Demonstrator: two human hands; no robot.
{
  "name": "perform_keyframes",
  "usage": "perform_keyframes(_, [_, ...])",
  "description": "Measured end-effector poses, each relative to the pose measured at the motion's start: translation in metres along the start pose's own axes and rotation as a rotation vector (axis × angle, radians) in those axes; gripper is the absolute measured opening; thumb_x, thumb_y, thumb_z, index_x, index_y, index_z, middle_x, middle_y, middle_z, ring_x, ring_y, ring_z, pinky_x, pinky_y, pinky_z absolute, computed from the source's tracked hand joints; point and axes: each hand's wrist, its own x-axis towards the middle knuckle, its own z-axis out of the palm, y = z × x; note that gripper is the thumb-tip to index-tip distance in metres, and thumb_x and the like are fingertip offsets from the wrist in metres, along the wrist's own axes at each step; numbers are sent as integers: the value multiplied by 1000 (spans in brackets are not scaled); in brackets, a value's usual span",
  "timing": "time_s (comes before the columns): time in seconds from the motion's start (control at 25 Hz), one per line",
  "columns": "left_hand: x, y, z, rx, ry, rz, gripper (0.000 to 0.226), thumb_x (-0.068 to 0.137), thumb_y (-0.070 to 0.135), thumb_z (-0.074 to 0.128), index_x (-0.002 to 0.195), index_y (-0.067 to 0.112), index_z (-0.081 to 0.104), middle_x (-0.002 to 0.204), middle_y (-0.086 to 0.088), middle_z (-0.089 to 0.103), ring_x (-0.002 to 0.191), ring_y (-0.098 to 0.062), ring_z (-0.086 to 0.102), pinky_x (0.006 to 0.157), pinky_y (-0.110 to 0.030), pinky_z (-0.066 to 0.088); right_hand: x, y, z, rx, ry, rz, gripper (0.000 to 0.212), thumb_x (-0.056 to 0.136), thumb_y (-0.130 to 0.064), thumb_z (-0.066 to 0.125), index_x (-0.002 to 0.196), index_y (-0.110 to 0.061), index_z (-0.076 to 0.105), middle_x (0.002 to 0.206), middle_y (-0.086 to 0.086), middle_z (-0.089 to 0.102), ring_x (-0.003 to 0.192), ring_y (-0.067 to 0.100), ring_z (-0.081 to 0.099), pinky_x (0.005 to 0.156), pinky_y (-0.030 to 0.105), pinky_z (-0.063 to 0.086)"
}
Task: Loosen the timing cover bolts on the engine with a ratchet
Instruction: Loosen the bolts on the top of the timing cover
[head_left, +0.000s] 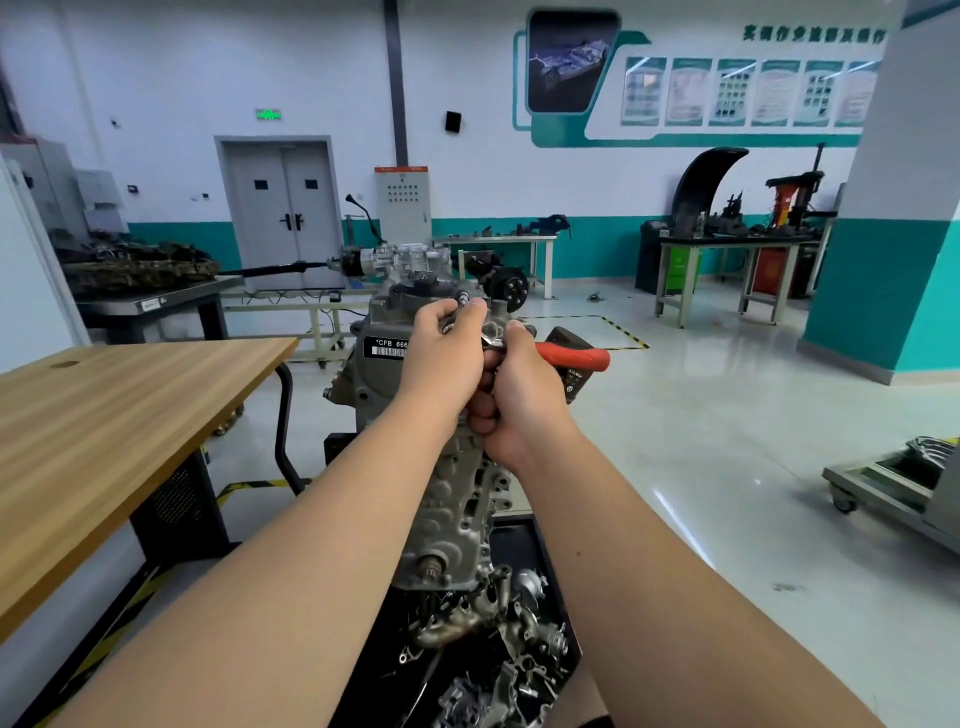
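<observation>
A grey engine stands upright in front of me, its timing cover carrying a black label with white letters. Both hands meet at the engine's top. My right hand grips the ratchet, whose orange handle sticks out to the right. My left hand curls its fingers over the ratchet's metal head and the engine's top edge. The socket and the bolt under it are hidden by my fingers.
A wooden table stands close on the left. Loose metal parts lie in a black tray below the engine. Workbenches with tools line the far wall, and a low cart sits at the right on the glossy floor.
</observation>
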Motion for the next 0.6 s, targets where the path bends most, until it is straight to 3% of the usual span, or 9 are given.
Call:
perform_keyframes(0.12, [2,-6,-1,-31,-22,-61,36,89,55,50,118,35,52,96,2,64,79,-16,62,64,-32,52,-2,-11,-4,-252,-24,-72,47,96,-46,42,60,-16,48,43,-3,41,31,13,34,37,17,25])
perform_keyframes(0.28, [1,-14,7,-204,-3,-76,43,93,59,36,108,24,56,71,-4,62,50,-19,55,51,-32,49,10,-51,10,-982,5,-420,36,94,-43,45,71,-16,53,57,-3,54,47,14,51,48,25,36])
perform_keyframes(0.48, [-7,-15,12,-483,77,-277,52,96,56,27,89,18,63,56,2,67,45,-16,60,65,-37,54,16,-66,54,-1861,-177,-728,30,92,-42,48,72,-20,48,66,-2,54,55,13,54,47,26,37])
perform_keyframes(0.6, [-13,-15,17,-636,86,-305,51,98,55,30,83,16,61,54,2,67,50,-17,63,72,-40,56,19,-63,55,-1939,-200,-780,33,92,-45,47,69,-21,46,63,-3,52,52,12,52,46,25,35])
